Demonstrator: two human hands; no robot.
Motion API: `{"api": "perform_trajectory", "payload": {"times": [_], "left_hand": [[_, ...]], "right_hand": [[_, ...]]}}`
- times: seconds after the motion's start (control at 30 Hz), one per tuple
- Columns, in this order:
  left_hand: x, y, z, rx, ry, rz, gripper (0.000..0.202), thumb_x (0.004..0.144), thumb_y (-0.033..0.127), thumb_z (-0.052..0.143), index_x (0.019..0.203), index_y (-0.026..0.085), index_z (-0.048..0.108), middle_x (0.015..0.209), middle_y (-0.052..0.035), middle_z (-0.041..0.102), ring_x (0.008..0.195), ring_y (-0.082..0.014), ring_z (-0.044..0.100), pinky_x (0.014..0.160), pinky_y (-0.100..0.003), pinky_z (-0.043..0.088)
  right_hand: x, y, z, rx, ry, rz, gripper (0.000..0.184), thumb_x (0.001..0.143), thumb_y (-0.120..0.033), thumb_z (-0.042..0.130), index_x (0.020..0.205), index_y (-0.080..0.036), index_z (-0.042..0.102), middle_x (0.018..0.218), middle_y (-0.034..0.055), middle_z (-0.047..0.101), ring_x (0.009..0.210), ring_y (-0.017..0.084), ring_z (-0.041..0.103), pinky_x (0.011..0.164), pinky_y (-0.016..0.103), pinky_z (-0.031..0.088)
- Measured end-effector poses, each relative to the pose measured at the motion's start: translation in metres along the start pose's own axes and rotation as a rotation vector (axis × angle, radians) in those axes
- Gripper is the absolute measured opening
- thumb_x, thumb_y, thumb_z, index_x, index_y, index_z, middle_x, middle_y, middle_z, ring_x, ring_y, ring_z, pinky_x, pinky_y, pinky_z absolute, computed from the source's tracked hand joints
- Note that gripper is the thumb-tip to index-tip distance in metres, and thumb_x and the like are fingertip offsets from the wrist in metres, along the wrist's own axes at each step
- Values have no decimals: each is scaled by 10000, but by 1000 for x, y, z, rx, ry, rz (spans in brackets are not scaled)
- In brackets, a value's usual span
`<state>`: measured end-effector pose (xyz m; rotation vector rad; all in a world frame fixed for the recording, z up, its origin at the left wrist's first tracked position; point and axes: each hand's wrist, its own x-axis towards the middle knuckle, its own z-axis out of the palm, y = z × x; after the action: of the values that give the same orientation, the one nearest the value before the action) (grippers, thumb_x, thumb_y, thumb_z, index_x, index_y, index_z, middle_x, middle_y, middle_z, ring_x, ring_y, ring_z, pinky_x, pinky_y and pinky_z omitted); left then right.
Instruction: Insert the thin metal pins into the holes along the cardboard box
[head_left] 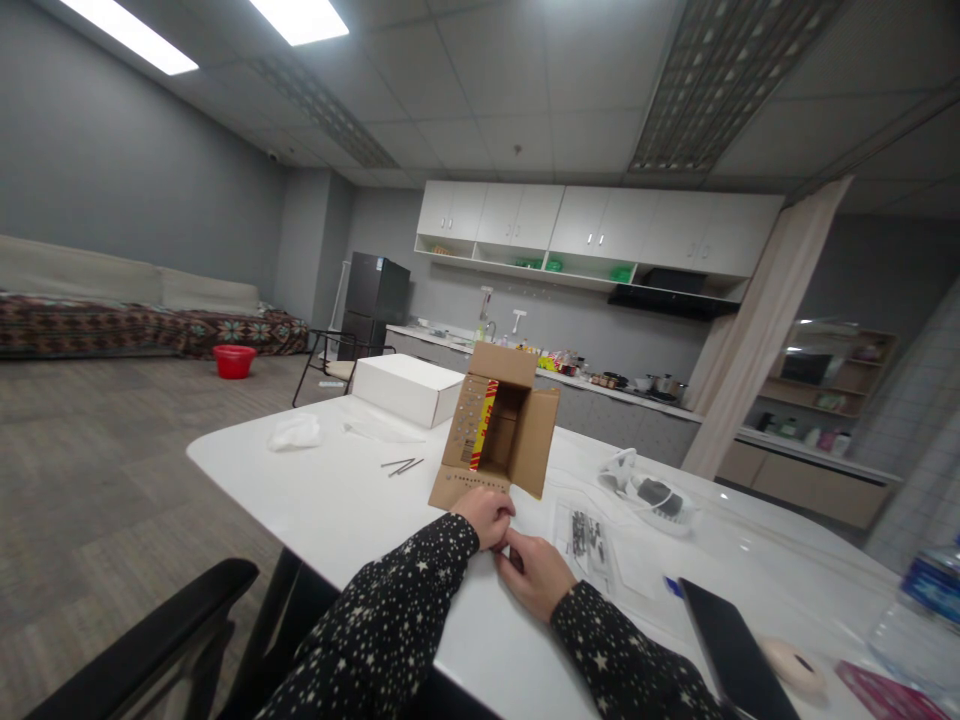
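Note:
A small brown cardboard box [499, 425] lies on its side on the white table [337, 490], flaps open toward me, with a red and yellow strip on its inner left wall. My left hand [487, 515] is curled just below the box's lower flap, fingers closed. My right hand [534, 572] sits right beside it, fingers bent and pinched against the left hand. Whatever the fingers hold is too small to make out. Both arms wear dark star-patterned sleeves.
On the table: a white box [405, 388], crumpled plastic [294, 431], thin metal rods [402, 465], a clear bag of screws [586, 537], a white device [651, 495], a dark tablet [731, 650], a water bottle [922, 610]. A black chair arm [150, 650] is at lower left.

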<state>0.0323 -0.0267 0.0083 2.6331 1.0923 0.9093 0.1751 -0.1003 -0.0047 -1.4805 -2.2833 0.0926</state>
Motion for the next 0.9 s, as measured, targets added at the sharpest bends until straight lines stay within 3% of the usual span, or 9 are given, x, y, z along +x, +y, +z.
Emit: {"api": "perform_trajectory", "payload": {"times": [0.53, 0.9], "left_hand": [[-4, 7, -7, -8, -15, -81, 227, 760, 251, 479, 767, 191, 698, 680, -17, 687, 632, -151, 615, 578, -228, 445], [-3, 0, 1, 118, -67, -106, 222, 794, 322, 491, 815, 227, 691, 763, -30, 699, 742, -195, 646, 636, -264, 467]], "right_hand": [[-1, 1, -1, 32, 9, -13, 135, 803, -198, 457, 842, -203, 586, 569, -32, 530, 544, 121, 480, 573, 205, 300], [0, 0, 0, 5, 5, -4, 138, 805, -202, 458, 836, -198, 593, 592, -23, 562, 563, 124, 494, 584, 210, 304]]}}
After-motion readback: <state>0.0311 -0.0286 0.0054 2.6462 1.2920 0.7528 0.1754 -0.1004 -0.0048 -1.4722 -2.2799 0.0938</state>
